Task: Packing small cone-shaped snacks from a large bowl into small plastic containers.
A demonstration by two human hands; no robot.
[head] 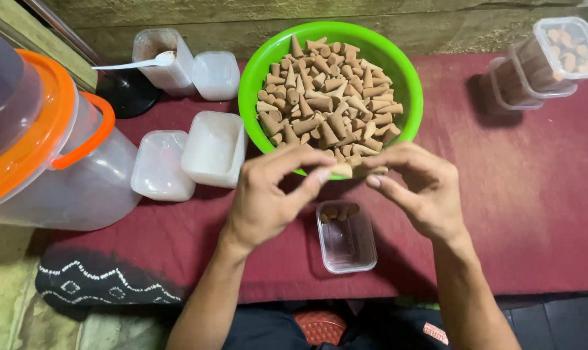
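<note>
L hand [268,198] and R hand [416,188] meet at the near rim of the green bowl [255,78], which is full of brown cones [329,97]. L fingers pinch a cone [341,170] at the tips; R fingers curled, tips close to the same cone, can't tell if they grip it. Small clear box [347,249] sits on the red cloth [534,207] just below the hands, few cones inside. White lidded tubs [213,148] to the left, big clear jar w/ orange lid [41,142] far left, stacked filled boxes [547,61] top right.
</note>
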